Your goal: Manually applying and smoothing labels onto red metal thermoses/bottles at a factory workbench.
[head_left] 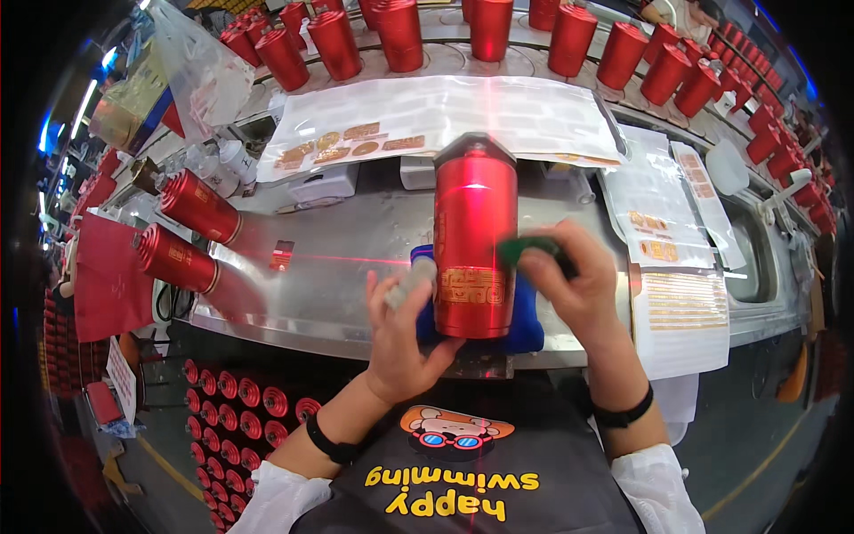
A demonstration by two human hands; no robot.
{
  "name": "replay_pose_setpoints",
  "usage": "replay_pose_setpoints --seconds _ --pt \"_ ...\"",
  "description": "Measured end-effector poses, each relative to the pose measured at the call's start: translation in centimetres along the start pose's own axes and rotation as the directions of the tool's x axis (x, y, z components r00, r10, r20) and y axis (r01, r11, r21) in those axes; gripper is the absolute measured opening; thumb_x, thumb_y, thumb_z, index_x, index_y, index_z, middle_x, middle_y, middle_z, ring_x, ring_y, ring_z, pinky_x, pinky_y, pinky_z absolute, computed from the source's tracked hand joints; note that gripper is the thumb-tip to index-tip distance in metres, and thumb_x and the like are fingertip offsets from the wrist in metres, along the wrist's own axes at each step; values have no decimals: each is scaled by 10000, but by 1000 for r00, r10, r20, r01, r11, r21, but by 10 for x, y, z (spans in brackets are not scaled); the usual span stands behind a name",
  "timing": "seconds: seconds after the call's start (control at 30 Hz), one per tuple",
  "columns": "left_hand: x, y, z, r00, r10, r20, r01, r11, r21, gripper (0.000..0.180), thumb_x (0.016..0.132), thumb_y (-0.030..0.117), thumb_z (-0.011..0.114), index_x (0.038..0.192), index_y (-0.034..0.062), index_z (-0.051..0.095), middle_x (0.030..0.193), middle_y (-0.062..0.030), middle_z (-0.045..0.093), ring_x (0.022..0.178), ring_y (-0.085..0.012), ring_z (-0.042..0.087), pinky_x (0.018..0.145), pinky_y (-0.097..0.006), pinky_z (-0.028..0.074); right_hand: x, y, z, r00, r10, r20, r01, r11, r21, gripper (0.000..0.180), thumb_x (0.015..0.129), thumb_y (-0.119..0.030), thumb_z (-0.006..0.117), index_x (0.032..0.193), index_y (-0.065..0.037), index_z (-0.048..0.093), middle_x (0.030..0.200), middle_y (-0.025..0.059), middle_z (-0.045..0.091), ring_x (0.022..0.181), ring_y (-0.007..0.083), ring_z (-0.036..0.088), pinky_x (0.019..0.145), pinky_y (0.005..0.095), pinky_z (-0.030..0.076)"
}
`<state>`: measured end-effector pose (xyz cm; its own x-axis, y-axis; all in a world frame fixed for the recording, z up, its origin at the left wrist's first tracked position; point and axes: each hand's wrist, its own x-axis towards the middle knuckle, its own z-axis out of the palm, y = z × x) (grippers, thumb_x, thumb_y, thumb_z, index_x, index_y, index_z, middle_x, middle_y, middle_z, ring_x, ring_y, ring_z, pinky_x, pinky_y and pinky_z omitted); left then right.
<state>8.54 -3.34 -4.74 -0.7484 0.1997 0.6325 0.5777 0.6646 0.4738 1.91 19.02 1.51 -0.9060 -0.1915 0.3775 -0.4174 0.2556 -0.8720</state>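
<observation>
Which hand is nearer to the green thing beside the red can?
Right. The right hand holds the green thing; the left hand is across the red can.

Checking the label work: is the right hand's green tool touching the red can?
Touching. The head view shows the green tool in the right hand pressed against the red can.

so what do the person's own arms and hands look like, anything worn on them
Both hands are bare, with no gloves. The left hand has a black band round the wrist, and the right hand has a similar black wristband. White sleeves, pushed up, cover the left forearm and the right forearm near the elbows.
</observation>
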Motion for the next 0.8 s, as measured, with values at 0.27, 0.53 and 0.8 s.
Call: replay_pose_setpoints --seconds 0.27,0.53,0.8 --pt "22 0 -19 978 165 126 -193 948 253 858 830 451 669 1395 -89 316 1378 -283 405 1305 -410 382 1103 -635 112 5 -10 -1 999 27 -35 -30 996 -90 184 779 -90 734 937 -49 648 773 84 583 684 245 589 604 352 450" --pt "17 -4 -8 1000 -8 11 8 999 39 890 728 367 777 1389 -58 359 1323 -238 471 1304 -370 387 1077 -653 133 19 -21 0 976 -216 -5 193 883 -429 169 804 -94 707 955 -46 647 764 103 585 652 244 579 603 342 470" --pt "20 14 -5 932 361 -23 -353 923 155 608 767 301 723 1290 65 522 1224 -124 580 1273 -289 434 1121 -633 114 -7 -16 -2 980 174 -93 -160 977 141 148 876 -107 680 949 11 628 772 28 631 682 58 549 596 221 450"
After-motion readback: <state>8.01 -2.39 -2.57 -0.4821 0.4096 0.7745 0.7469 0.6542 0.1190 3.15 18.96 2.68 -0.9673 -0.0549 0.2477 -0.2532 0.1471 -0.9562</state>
